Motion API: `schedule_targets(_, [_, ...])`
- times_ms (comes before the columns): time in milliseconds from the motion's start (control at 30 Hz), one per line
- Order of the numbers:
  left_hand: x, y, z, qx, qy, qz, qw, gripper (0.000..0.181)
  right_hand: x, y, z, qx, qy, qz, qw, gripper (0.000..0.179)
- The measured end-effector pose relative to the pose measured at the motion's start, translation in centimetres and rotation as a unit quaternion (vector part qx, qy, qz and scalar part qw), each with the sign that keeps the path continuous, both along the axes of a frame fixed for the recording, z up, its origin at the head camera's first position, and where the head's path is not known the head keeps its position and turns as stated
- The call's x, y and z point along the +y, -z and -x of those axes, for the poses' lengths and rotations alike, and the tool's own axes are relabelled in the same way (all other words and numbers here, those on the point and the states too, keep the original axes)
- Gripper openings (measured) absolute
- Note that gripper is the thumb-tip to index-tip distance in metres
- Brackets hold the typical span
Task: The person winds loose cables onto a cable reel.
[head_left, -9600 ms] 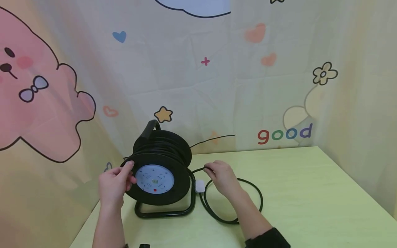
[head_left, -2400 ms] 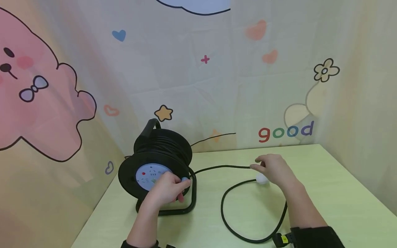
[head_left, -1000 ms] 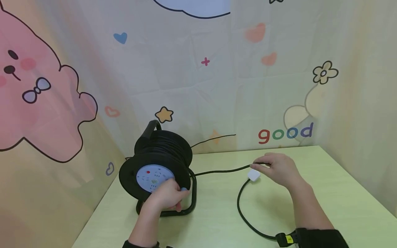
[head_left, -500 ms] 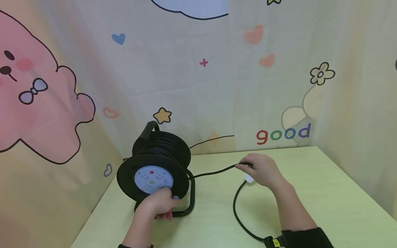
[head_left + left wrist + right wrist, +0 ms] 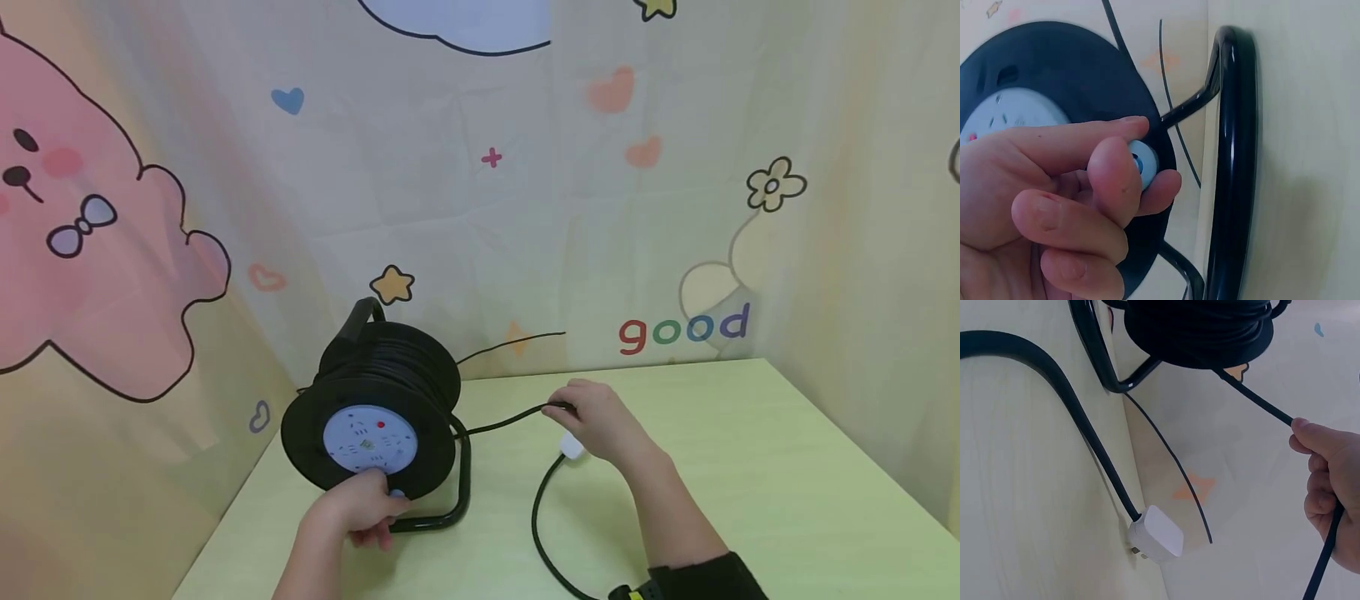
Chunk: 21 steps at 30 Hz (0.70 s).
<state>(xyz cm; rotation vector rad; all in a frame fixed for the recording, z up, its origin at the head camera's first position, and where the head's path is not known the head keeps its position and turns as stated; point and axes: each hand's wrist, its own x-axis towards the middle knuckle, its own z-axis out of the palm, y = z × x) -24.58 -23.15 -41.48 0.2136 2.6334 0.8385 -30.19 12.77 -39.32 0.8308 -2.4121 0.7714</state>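
A black cable reel with a pale round socket panel stands on the table, black cable wound on its drum. At the lower edge of its front disc, my left hand grips a small blue-grey knob between thumb and fingers. Out to the right of the reel, my right hand pinches the loose black cable, which runs from the drum up to the fingers. In the right wrist view the cable's white plug lies below the hand, pins showing.
The reel's black tube stand rests on the pale green table. The cable's tail curves toward the right sleeve. A printed curtain hangs behind; a thin dark line shows against it.
The front disc has turned clockwise, its knob and my left hand going down and left. My right hand, cable and plug have shifted left toward the reel. Earliest, the left hand was at the disc's upper left.
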Motion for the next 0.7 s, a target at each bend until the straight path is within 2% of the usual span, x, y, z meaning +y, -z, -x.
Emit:
schedule_targets(167, [-1.5, 0.2, 0.0, -0.014, -0.023, -0.004, 0.9996, 0.039, -1.5, 0.5, 0.2, 0.011, -0.011, 0.014, 0.9998, 0.005])
schedule_targets(500, [-3.9, 0.4, 0.1, -0.038, -0.045, -0.040, 0.9975, 0.038, -4.0, 1.3, 0.3, 0.006, 0.006, 0.041, 0.9991, 0.004])
schedule_targets(700, [-5.4, 0.3, 0.3, -0.047, -0.059, -0.054, 0.9957, 0.039, -5.6, 1.8, 0.4, 0.013, 0.015, 0.039, 0.9991, 0.004])
